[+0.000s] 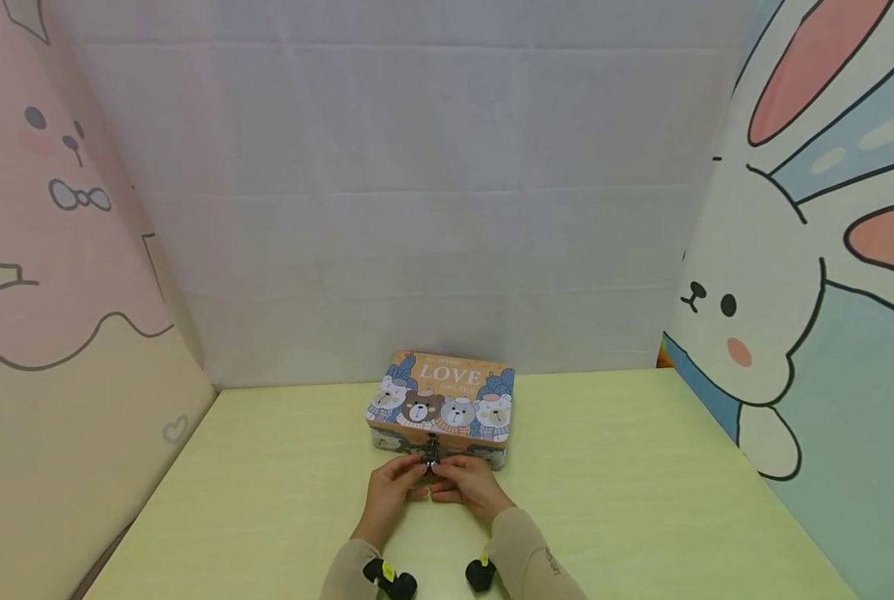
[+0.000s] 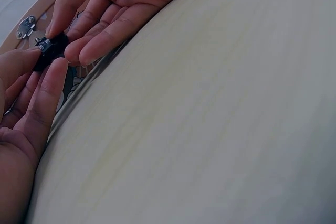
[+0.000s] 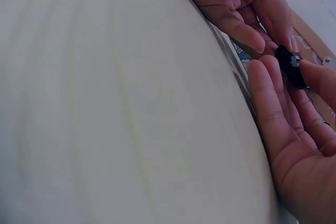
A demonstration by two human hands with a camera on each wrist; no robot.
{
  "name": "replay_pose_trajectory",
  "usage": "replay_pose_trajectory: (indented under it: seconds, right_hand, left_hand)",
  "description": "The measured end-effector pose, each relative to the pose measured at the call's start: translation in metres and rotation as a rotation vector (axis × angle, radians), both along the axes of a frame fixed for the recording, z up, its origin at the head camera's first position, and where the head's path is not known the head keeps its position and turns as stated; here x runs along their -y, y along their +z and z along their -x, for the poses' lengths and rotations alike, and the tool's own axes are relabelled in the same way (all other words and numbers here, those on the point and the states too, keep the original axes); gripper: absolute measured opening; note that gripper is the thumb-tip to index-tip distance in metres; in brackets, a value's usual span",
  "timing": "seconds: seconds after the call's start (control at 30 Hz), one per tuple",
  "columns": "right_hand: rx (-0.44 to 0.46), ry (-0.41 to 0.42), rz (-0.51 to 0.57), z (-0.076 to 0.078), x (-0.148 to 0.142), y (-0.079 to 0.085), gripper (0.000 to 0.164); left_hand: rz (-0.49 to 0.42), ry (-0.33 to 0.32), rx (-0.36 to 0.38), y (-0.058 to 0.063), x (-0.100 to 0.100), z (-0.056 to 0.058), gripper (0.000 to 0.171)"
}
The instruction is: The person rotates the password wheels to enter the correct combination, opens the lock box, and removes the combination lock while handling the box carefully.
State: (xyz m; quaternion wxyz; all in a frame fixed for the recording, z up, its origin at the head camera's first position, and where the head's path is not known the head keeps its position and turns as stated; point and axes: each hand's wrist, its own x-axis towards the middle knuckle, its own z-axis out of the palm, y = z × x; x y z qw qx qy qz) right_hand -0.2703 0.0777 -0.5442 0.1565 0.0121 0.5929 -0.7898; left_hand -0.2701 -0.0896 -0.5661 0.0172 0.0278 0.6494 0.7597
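A small black combination padlock (image 1: 431, 459) with silvery details is held between both hands, just before the front of a tin box (image 1: 447, 375). My left hand (image 1: 391, 493) pinches its left side between thumb and fingers. From the other side my right hand (image 1: 478, 487) pinches it too. In the left wrist view the padlock (image 2: 51, 50) sits among the fingertips, close to a metal clasp (image 2: 25, 27) on the box. Fingers partly cover the padlock (image 3: 292, 66) in the right wrist view. The tin's lid is down and carries bear pictures and the word LOVE.
The tin stands on a pale yellow-green table (image 1: 604, 483). A white cloth wall (image 1: 432, 208) rises behind it, with printed cartoon panels at left and right. Black wrist devices (image 1: 392, 580) are worn at both sleeves.
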Motion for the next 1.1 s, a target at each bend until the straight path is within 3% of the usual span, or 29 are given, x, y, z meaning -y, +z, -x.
replay_pose_trajectory:
  seconds: [0.53, 0.87, 1.1]
  right_hand:
    - [0.000, 0.002, -0.007, -0.0005, 0.0007, 0.0007, 0.013]
    - [-0.016, 0.026, 0.022, -0.0033, -0.0024, 0.0012, 0.035]
    - [-0.014, 0.026, 0.029, -0.0026, -0.0026, 0.0007, 0.033]
  left_hand:
    - [-0.002, -0.003, -0.004, 0.0012, -0.0007, -0.0010, 0.036]
    - [0.007, -0.004, -0.011, 0.0009, 0.0000, -0.0025, 0.034]
    - [0.005, -0.004, -0.007, 0.0020, -0.0001, -0.0024, 0.035]
